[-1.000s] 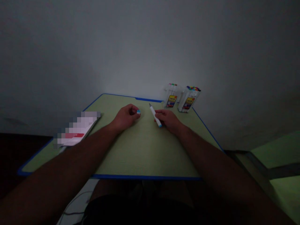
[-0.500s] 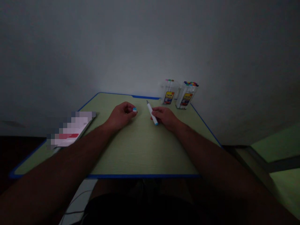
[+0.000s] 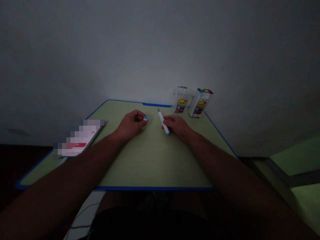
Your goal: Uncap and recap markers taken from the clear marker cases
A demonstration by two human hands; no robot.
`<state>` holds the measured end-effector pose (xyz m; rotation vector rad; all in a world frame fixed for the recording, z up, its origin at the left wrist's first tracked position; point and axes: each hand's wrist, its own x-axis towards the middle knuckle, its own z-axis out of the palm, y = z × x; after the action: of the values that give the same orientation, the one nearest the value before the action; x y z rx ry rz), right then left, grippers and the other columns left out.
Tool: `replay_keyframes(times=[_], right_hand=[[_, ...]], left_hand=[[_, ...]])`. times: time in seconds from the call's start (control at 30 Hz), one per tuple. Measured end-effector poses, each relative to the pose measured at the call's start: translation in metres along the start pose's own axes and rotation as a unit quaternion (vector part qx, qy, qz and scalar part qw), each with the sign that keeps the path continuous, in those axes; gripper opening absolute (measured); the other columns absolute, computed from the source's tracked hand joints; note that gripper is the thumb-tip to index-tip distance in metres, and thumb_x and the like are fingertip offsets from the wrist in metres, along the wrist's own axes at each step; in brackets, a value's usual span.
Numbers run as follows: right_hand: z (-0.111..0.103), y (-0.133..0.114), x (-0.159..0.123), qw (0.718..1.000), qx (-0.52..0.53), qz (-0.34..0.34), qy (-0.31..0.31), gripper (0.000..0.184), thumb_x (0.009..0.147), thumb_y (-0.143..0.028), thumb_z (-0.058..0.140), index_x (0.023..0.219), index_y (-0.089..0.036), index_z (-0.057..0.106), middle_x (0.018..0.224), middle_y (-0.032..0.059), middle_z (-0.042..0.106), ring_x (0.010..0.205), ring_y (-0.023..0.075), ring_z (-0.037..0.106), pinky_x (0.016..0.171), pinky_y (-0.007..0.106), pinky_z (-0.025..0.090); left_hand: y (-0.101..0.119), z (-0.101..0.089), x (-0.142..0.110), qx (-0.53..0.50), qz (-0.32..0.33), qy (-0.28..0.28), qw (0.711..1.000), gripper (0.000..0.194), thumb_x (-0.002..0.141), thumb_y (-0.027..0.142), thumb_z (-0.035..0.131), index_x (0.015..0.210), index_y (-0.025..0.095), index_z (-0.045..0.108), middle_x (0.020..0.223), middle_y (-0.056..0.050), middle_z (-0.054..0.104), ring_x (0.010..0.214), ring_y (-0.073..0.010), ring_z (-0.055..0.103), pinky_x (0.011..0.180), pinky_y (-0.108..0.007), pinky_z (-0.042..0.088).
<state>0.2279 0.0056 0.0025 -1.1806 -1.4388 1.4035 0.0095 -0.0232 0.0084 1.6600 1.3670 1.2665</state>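
Note:
Over the middle of the desk, my left hand is closed, pinching a small white-and-blue marker cap between thumb and fingers. To its right, my right hand is wrapped round a white marker. The marker tilts, its bare grey tip pointing up and away to the left and its light-blue end towards me. Cap and marker are apart, with a gap of desk between them. Some fingers of both hands are hidden behind the palms.
The pale green desk has a blue edge. Two clear marker cases, a sparser one and a fuller one, stand at the back right near the wall. A booklet-like flat item, partly blurred, lies at the left.
The whole view has shifted slightly, so everything sits a little further right and lower. Both hands keep their hold on the cap and the marker, with no clear movement.

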Motion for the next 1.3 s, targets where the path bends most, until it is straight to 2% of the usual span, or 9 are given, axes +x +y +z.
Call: replay_keyframes(times=[0.67,1.3], right_hand=[[0.0025,-0.0034,-0.0042,1.000,-0.023,-0.011,0.001,0.013,0.088,-0.013,0.064,0.100,-0.013,0.062,0.066,0.0004,0.068,0.049,0.0089,0.058,0.047,0.020,0.044],[0.0040,-0.0057,-0.0068,0.999,-0.033,-0.015,-0.002,0.015,0.086,-0.011,0.064,0.101,-0.011,0.064,0.065,0.0001,0.068,0.046,0.0078,0.055,0.044,0.019,0.043]], left_hand=[[0.0018,0.0006,0.0006,-0.018,-0.012,0.015,1.000,0.027,0.062,0.027,0.077,0.082,0.018,0.062,0.073,0.001,0.063,0.066,-0.0131,0.058,0.064,-0.029,0.043],[0.0075,-0.0004,-0.0022,0.002,-0.014,0.017,1.000,0.023,0.064,0.024,0.076,0.082,0.018,0.063,0.074,0.001,0.063,0.066,-0.0131,0.058,0.065,-0.029,0.044]])
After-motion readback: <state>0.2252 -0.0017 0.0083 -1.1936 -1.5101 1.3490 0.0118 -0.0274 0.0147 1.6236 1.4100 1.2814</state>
